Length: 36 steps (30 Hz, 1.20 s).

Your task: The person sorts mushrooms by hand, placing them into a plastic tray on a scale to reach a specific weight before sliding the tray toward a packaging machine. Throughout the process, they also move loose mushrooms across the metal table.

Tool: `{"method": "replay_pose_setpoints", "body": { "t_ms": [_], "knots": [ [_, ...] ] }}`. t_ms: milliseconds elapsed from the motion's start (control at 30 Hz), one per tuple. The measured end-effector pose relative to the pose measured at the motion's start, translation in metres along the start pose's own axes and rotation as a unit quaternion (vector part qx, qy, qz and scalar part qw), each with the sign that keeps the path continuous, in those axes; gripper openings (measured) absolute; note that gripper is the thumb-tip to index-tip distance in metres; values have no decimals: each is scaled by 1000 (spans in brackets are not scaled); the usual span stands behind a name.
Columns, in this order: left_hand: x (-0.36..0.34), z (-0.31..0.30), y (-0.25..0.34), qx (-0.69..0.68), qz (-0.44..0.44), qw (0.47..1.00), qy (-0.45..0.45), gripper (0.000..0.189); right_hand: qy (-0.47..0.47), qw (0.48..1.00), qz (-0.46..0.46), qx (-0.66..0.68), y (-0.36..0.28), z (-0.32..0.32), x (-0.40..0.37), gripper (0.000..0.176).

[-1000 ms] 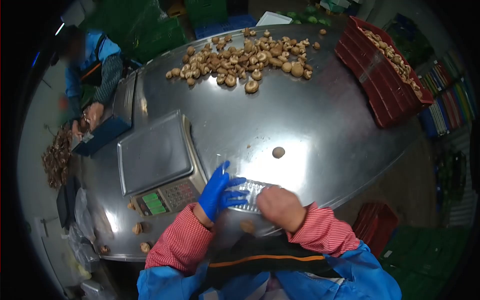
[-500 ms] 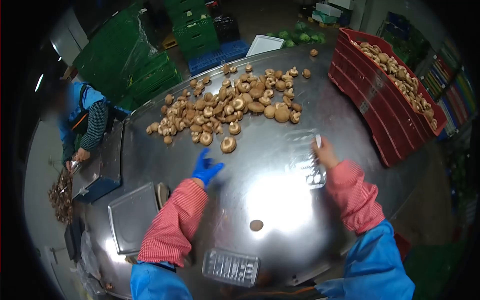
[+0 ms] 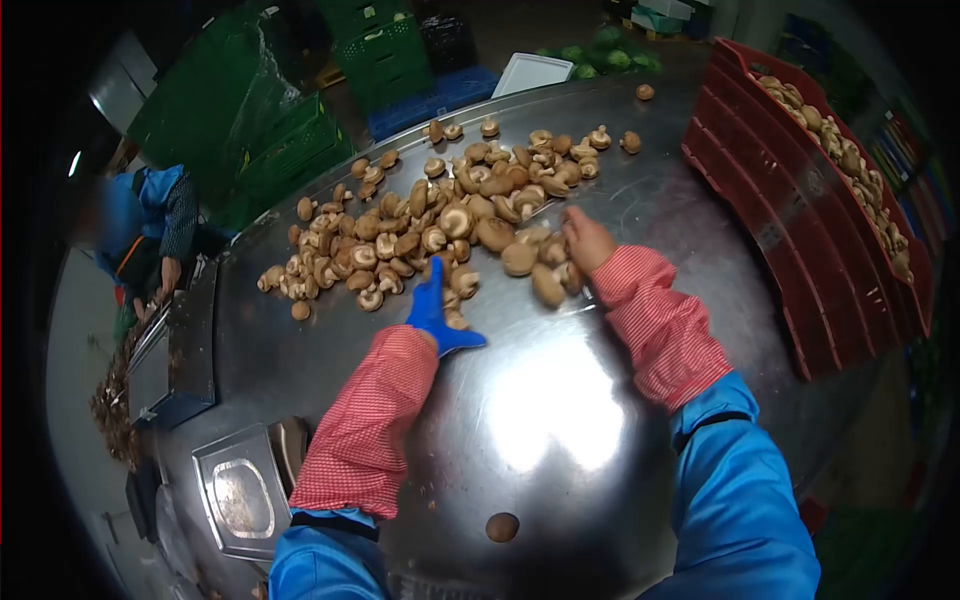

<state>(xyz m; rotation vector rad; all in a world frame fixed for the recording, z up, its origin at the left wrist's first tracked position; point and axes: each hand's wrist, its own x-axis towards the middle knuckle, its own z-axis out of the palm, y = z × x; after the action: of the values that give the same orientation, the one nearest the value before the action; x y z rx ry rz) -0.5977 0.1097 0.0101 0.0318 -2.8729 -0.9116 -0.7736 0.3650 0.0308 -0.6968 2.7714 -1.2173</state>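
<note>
On the steel table [image 3: 540, 400], in the head view, both arms reach to the near edge of the mushroom pile [image 3: 440, 215], which spreads across the far half of the table. The left hand [image 3: 433, 308], in a blue glove, lies released with its fingers stretched toward the small mushrooms at the edge. The right hand [image 3: 586, 238], bare, rests on top of some larger caps; whether it is closed around one cannot be told, because its fingers are turned away from the camera. To do this picking well, it seems better to take the caps one by one from the edge, with a soft grip on the cap and not on the stem, so that the heap does not roll toward the red crate [image 3: 770, 220]. The palms of both hands are hidden. The crate is cut off at the right border, the scale [image 3: 238, 492] at the lower left is only partly clear, and the co-worker's sleeve [image 3: 180, 215] is dark and blurred.
</note>
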Motion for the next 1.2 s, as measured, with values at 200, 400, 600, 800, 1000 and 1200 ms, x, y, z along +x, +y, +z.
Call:
{"method": "replay_pose_setpoints", "body": {
  "t_ms": [200, 400, 600, 800, 1000, 1200],
  "knots": [
    [-24, 23, 40, -170, -96, 981, 12, 135, 9, 987, 28, 157, -34, 63, -54, 28],
    [-96, 13, 78, -290, -166, 939, 80, 114, -75, 894, 151, 416, -31, 63, -122, 34],
    [-166, -17, 121, -248, -186, 949, 62, 90, -67, 872, 174, 453, -62, 56, -207, 32],
    [-217, -10, 107, -510, -280, 807, 102, 67, 33, 818, 222, 530, -89, 65, -266, 31],
    [-255, -46, 114, -502, -217, 824, 150, 60, 30, 879, 225, 420, -120, 55, -308, 32],
    [-277, -93, 173, -117, -79, 989, 47, 78, 45, 815, 241, 525, -180, 90, -340, 34]
  ]
}}
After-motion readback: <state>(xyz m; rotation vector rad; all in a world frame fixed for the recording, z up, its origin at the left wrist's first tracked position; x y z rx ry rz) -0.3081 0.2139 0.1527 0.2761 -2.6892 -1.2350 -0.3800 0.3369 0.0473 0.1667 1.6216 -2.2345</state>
